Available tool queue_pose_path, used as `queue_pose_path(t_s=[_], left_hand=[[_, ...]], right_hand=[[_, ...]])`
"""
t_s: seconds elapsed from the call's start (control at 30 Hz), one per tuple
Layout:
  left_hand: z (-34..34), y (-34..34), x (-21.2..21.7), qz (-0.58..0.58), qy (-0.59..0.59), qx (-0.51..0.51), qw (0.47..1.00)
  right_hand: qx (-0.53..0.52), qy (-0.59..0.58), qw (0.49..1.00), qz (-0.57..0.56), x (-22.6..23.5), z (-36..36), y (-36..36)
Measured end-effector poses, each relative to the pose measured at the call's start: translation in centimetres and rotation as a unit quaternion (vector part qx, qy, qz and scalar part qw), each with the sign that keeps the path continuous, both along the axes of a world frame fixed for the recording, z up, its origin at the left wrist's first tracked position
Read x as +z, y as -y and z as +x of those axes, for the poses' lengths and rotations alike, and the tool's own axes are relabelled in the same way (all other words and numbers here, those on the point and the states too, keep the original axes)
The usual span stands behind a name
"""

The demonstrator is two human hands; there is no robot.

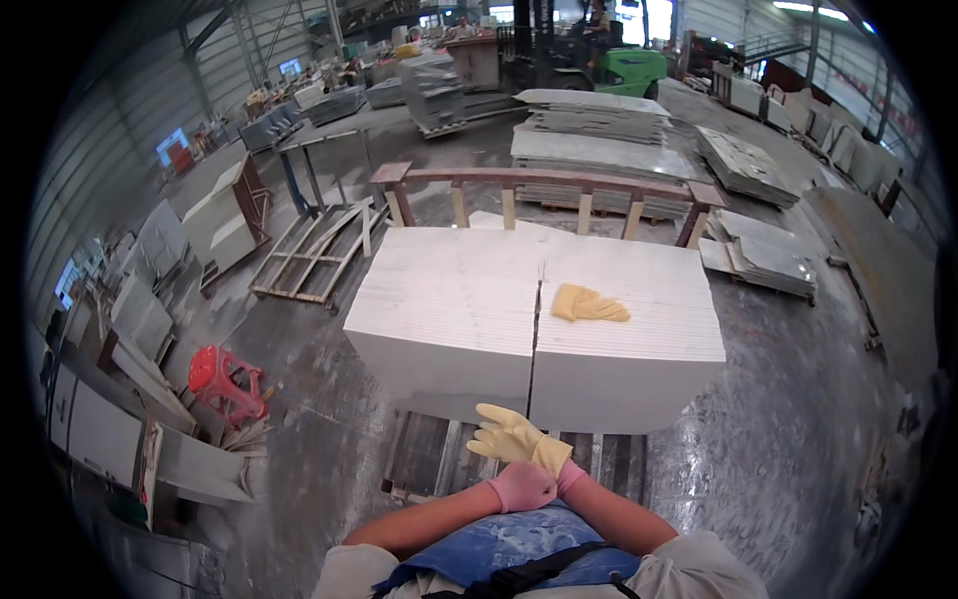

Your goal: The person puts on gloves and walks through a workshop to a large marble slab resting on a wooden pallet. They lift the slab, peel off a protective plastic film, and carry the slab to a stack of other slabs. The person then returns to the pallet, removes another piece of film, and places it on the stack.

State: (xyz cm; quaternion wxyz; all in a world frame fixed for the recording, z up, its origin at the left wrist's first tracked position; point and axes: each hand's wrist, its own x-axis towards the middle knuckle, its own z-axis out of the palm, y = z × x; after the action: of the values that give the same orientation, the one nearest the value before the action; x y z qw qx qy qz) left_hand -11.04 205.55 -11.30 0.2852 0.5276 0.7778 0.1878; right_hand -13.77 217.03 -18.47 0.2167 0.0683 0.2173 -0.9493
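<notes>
My left hand (523, 487), in a thin pink glove, is closed at the cuff of a pale yellow rubber glove. That rubber glove (552, 455) is on my right hand (511, 435), whose fingers point left and are spread apart. A bit of pink glove shows at my right wrist beneath the cuff. A second yellow rubber glove (589, 302) lies flat on top of the right-hand stack of white stone slabs (639, 339). Beside it, across a narrow dark gap, stands the left-hand stack of white slabs (449, 299). Both hands are in front of the stacks, close to my blue apron (509, 539).
A rack with a reddish-brown top rail (549, 178) stands behind the slabs. Under them is a slatted metal base (429, 454). At the left are a red plastic stool (228, 384) and a metal frame (309, 255). Farther back are grey slab piles (599, 150) and a green forklift (629, 68).
</notes>
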Motion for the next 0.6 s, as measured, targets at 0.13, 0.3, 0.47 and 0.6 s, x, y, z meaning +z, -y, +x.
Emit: queue_pose_path(t_s=[0.13, 0.3, 0.47, 0.6], left_hand=[[-0.6, -0.5, -0.6, 0.052, -0.022, 0.005, 0.998], [0.0, -0.5, 0.0, 0.041, -0.016, -0.006, 0.999], [0.6, 1.4, -0.4, 0.045, 0.002, -0.008, 0.999], [1.1, 1.7, -1.0, 0.067, 0.015, -0.002, 0.998]], right_hand=[[-0.039, -0.028, 0.999, 0.015, 1.4, 1.3, -0.1], [0.000, -0.051, 0.996, 0.070, -3.4, 0.6, 0.2], [0.049, -0.024, 0.998, -0.020, 2.8, 1.1, 1.1], [0.057, -0.043, 0.997, -0.028, -0.5, 1.9, 1.5]])
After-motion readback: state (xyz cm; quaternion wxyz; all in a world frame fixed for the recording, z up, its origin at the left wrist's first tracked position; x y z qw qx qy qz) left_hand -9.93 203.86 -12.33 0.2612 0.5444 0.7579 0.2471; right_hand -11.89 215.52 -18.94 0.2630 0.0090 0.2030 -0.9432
